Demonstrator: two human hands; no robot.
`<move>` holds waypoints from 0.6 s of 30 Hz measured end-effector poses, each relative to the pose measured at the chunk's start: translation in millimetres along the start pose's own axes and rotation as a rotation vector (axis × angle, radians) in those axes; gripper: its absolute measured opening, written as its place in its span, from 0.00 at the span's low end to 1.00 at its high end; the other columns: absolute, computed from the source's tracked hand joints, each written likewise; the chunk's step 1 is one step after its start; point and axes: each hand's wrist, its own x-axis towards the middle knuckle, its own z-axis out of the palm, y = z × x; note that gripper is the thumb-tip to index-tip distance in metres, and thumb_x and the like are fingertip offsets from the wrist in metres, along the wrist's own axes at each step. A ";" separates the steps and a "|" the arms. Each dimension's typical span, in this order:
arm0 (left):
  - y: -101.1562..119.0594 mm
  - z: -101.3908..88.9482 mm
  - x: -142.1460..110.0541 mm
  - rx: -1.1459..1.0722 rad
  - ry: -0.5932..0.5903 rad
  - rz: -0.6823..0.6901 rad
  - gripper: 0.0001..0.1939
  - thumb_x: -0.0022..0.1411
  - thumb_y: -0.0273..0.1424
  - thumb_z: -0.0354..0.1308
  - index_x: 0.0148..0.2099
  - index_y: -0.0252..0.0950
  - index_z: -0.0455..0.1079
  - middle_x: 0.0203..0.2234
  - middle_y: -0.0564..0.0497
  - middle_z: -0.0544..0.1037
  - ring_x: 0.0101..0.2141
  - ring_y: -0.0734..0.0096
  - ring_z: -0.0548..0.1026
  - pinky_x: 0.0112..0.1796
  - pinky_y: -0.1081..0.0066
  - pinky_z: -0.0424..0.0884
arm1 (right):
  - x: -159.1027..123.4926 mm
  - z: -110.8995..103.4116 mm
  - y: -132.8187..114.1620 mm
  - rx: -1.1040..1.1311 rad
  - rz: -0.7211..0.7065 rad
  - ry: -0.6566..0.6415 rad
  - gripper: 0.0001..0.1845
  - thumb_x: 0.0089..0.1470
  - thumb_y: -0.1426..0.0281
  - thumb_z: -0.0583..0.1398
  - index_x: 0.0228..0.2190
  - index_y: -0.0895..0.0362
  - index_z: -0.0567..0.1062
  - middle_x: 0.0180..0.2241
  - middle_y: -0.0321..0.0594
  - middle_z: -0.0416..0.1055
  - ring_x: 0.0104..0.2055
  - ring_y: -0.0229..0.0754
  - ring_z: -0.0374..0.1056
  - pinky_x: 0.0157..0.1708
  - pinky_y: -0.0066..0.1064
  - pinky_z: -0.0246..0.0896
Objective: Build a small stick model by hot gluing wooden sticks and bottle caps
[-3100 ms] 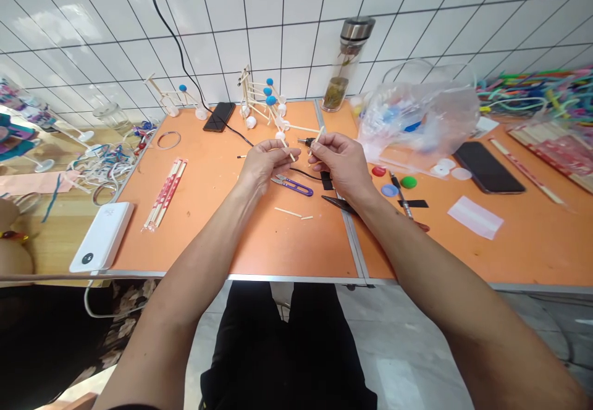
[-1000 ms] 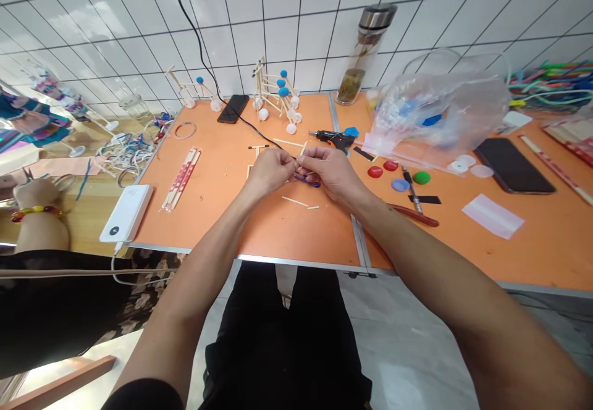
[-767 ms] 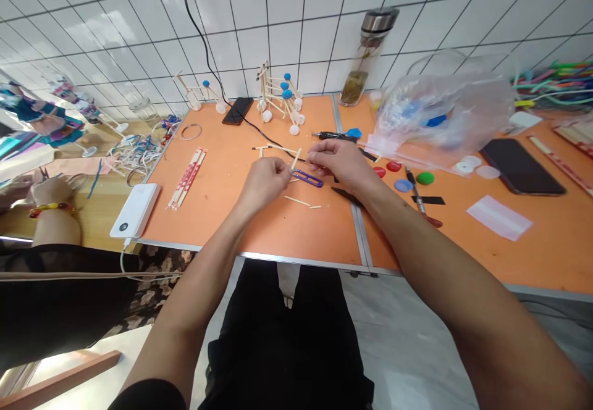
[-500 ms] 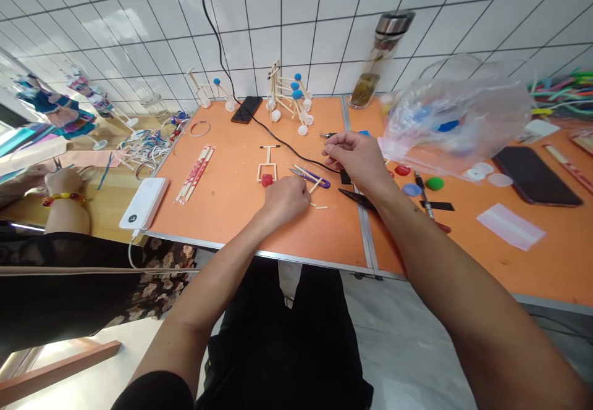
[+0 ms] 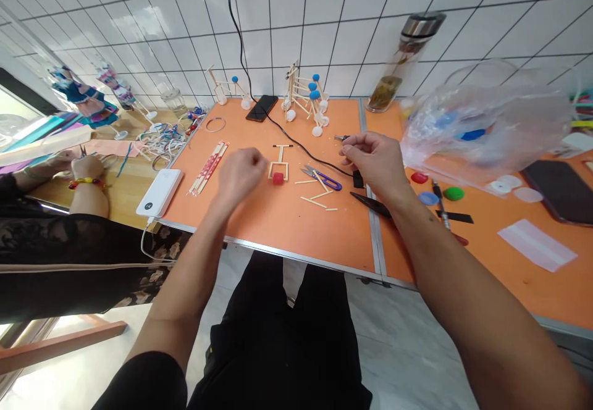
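The left hand [image 5: 243,178] curls, blurred, and the right hand [image 5: 374,162] pinches narrowly; whether either holds anything I cannot tell; between them the stick frame [image 5: 280,154] lies flat, red block [image 5: 278,178] at its near end; purple-handled snips [image 5: 332,183] lie alongside.

In front of you, a pale wooden-stick frame [image 5: 280,163] is lying flat on the orange tabletop [image 5: 264,228], its stem pointing away from you to a dark-tipped crossbar, while a red cube [image 5: 278,178] is sitting at its near edge. To the right, your purple-handled thread snips [image 5: 330,180] are lying with their blades pointing leftward. Cut wooden sticks [image 5: 314,202] are lying loosely around them, one slanting across the snips.
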 end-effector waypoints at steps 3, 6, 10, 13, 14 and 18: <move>-47.4 -12.2 34.1 0.189 0.166 -0.239 0.18 0.74 0.31 0.55 0.58 0.39 0.82 0.60 0.37 0.84 0.60 0.40 0.79 0.52 0.52 0.73 | -0.4 0.7 -1.9 -0.003 0.001 0.001 0.06 0.56 0.77 0.69 0.34 0.54 0.83 0.29 0.35 0.80 0.28 0.37 0.78 0.26 0.25 0.70; -78.6 -8.5 59.0 0.333 0.092 -0.332 0.24 0.75 0.29 0.52 0.66 0.32 0.79 0.67 0.29 0.78 0.64 0.35 0.76 0.57 0.47 0.74 | -0.6 0.3 -3.5 -0.013 -0.001 0.005 0.06 0.56 0.77 0.69 0.35 0.54 0.83 0.30 0.35 0.81 0.28 0.36 0.78 0.26 0.24 0.69; -89.9 2.4 72.1 0.399 0.053 -0.364 0.26 0.73 0.23 0.52 0.68 0.26 0.77 0.67 0.25 0.77 0.65 0.36 0.76 0.59 0.50 0.75 | 1.4 -1.3 -1.8 -0.030 -0.011 0.010 0.05 0.56 0.75 0.69 0.36 0.55 0.83 0.31 0.36 0.82 0.28 0.36 0.78 0.25 0.24 0.69; -90.2 6.7 76.7 0.388 0.021 -0.375 0.27 0.72 0.20 0.52 0.69 0.26 0.76 0.65 0.26 0.79 0.66 0.38 0.77 0.59 0.50 0.75 | 3.6 -2.3 1.2 -0.028 -0.012 0.013 0.04 0.55 0.74 0.69 0.35 0.55 0.83 0.30 0.36 0.81 0.28 0.37 0.78 0.25 0.24 0.69; -90.5 7.5 78.2 0.380 0.014 -0.383 0.26 0.72 0.20 0.52 0.68 0.27 0.76 0.65 0.25 0.79 0.65 0.38 0.78 0.59 0.51 0.76 | 4.2 -2.6 2.0 -0.027 -0.012 0.013 0.04 0.55 0.74 0.70 0.35 0.55 0.83 0.30 0.36 0.81 0.28 0.37 0.79 0.25 0.24 0.69; -93.7 9.8 83.0 0.367 0.007 -0.390 0.24 0.73 0.22 0.55 0.67 0.29 0.77 0.64 0.24 0.80 0.65 0.38 0.79 0.57 0.52 0.77 | 4.8 -3.2 2.5 -0.026 -0.014 0.018 0.04 0.55 0.74 0.70 0.34 0.54 0.83 0.29 0.36 0.81 0.28 0.38 0.79 0.24 0.24 0.69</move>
